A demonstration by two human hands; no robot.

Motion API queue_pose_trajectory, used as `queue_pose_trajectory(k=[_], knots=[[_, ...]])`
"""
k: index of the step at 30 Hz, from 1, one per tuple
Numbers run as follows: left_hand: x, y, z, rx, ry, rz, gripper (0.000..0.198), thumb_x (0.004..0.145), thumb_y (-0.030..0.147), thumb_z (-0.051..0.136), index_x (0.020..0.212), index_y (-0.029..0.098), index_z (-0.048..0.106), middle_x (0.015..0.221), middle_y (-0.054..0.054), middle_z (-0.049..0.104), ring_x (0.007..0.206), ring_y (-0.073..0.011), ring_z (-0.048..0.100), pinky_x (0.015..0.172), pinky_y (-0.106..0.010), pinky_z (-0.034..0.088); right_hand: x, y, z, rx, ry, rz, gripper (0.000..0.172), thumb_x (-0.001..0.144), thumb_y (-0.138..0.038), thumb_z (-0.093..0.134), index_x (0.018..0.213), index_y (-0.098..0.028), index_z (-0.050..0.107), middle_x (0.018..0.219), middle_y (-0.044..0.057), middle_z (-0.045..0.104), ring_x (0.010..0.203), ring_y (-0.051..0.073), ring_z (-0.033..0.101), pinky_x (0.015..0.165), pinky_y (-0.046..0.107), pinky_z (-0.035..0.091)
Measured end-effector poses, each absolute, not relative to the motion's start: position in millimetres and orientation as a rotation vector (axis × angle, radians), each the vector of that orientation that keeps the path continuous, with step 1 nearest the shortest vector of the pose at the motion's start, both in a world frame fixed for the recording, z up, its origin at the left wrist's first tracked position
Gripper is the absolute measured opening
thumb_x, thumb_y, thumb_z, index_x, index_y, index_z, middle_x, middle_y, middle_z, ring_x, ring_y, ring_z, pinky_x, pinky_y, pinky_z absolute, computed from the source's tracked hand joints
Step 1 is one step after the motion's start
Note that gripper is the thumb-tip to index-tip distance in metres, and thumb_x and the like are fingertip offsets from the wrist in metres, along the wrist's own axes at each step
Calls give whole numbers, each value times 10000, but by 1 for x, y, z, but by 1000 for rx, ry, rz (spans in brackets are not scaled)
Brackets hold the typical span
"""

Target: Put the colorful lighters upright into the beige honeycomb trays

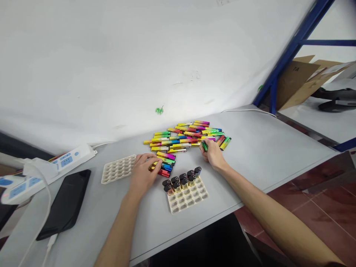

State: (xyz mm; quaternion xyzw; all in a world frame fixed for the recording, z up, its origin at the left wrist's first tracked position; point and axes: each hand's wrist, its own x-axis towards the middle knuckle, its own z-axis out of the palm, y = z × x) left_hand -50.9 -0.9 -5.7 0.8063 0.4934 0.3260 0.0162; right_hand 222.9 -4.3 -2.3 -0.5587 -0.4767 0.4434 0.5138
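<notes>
A pile of several bright multicoloured stick-shaped devices lies on the grey table near the wall. My left hand rests on the pile's near end, fingers curled onto a red and yellow stick. My right hand is closed on a green stick at the pile's right side. In front of both hands sits a cream tray with oval holes; its far row holds several dark-capped pieces. A second, empty cream tray lies left of my left hand.
A black phone with a white cable lies at the left. White power strips sit by the wall. A blue metal rack and cardboard boxes stand at the right. The table's front edge runs just below the tray.
</notes>
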Motion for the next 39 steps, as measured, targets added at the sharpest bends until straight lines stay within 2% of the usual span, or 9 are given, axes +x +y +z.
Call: queue_pose_trajectory(k=[3,7,11,15,17,19,24,30,39], knots=[[-51,-1,-6,2524,1545,1005,190,936,306,560,895,237,732,997,-57,697,965,-243,563,889,-409,470,223,-3,-5,-1341,-1131,1072,511,951,-521,300,529,-236,348,455,-41,238,421,106,174,437,278,161],[-54,-3,-6,2549,1561,971,190,940,306,551,910,250,731,1011,-57,693,977,-245,559,901,-415,471,222,-2,-7,-1295,-1123,1131,513,936,-612,323,654,-220,495,480,-64,236,424,109,183,438,268,164],[-55,-5,-5,2555,1565,967,190,939,299,550,914,243,730,1012,-61,694,990,-247,549,911,-414,467,225,-18,-7,-1193,-1204,1103,464,958,-582,329,844,-203,571,566,-49,376,462,121,330,471,269,280],[-54,-5,-5,2556,1563,960,188,939,293,547,913,246,727,1003,-57,701,989,-249,552,905,-418,460,237,-53,4,-1262,-1342,974,330,962,-505,454,940,-205,589,764,8,588,677,160,550,681,309,455],[-54,-5,-5,2567,1553,945,187,940,291,545,915,245,724,1000,-55,702,981,-248,556,902,-417,457,245,-72,13,-1314,-1434,875,290,949,-482,519,905,-210,611,868,36,635,802,183,590,792,335,466],[-53,-5,-5,2571,1549,922,187,941,290,542,923,242,721,1000,-55,703,985,-248,557,899,-415,457,251,-89,22,-1333,-1488,799,250,929,-458,576,888,-220,638,909,47,647,863,202,599,836,354,466],[-52,-7,-3,2547,1550,909,184,941,296,541,935,246,717,997,-53,706,990,-250,559,894,-415,455,243,-112,30,-1331,-1489,811,237,877,-436,670,1022,-250,689,984,63,687,848,222,647,802,388,536],[-53,-7,-3,2550,1531,921,184,940,302,540,925,248,716,986,-50,706,973,-243,567,892,-410,458,222,-119,15,-1386,-1688,649,213,907,-401,632,1092,-300,663,1006,51,713,864,227,687,585,318,549],[-52,-7,-4,2552,1535,922,185,942,287,542,928,243,721,986,-56,706,980,-250,552,899,-411,456,216,-120,2,-1535,-1822,361,213,932,-345,599,1133,-276,588,1072,63,732,838,229,714,694,380,570]])
